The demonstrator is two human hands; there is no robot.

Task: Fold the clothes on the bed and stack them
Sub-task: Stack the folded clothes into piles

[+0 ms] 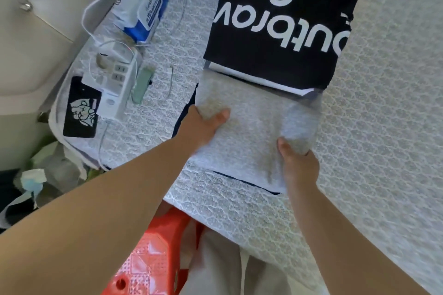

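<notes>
A folded grey garment (254, 132) with a dark trim along its edges lies on the patterned bed cover (383, 127) near the front edge. My left hand (203, 124) grips its left side, thumb on top and fingers under the fabric. My right hand (299, 163) pinches a raised fold at its right side. Just beyond it lies a folded black garment (282, 24) with large white lettering, a white layer showing beneath its near edge.
On the bed's left side lie a blue and white packet (141, 5), a white power strip (115, 79) with cables, a small green object (142, 85) and a black card with a drawing (80, 108). A red plastic stool (148, 258) stands below the bed edge.
</notes>
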